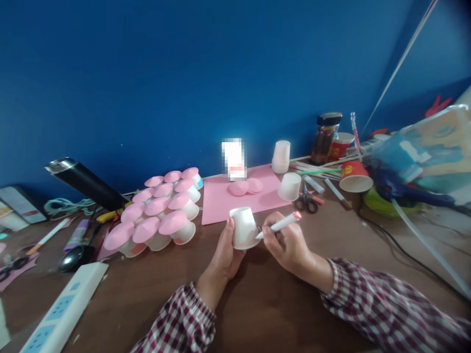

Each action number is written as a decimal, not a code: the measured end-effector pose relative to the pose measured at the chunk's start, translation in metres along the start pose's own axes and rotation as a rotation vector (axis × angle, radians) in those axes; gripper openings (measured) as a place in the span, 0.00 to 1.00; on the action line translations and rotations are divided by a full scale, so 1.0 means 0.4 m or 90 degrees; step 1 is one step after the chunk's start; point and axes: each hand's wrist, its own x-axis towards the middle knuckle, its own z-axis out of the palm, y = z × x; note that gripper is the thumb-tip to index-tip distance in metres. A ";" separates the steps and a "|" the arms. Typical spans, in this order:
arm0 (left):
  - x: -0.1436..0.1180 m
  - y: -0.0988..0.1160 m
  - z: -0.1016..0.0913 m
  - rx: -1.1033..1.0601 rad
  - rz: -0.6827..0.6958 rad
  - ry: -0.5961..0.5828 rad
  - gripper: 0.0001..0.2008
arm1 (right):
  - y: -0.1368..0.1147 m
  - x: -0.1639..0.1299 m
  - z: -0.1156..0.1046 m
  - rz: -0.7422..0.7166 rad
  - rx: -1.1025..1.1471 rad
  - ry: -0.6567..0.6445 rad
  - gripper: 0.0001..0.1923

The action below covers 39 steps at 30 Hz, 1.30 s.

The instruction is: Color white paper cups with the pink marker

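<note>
My left hand (222,252) is wrapped round a white paper cup (243,228), held upside down with its wide rim toward the table. In my right hand (289,245) is a white marker pen (281,224) with a pinkish-red end; its tip is at the cup's lower right side, and I cannot tell whether it touches. Just beyond the cup lies a sheet of pink paper (217,203) bearing two pink paper cones (239,188). Another upturned white cup (289,186) stands at the sheet's right corner.
To the left stand several cups with pink cone tops (145,230), near a black flask (86,184) and a power strip (62,309). On the right are scissors (306,202), a red paper cup (355,176), a dark jar (326,139) and stacked white cups (281,157). A blue wall rises behind.
</note>
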 end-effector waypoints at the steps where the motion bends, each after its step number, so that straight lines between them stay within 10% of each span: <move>1: 0.000 0.000 0.000 0.000 0.002 0.007 0.26 | 0.001 0.000 0.001 -0.002 -0.001 -0.004 0.07; 39: 0.000 0.000 -0.010 -0.019 0.023 -0.029 0.23 | -0.001 0.014 0.000 0.074 0.065 -0.051 0.07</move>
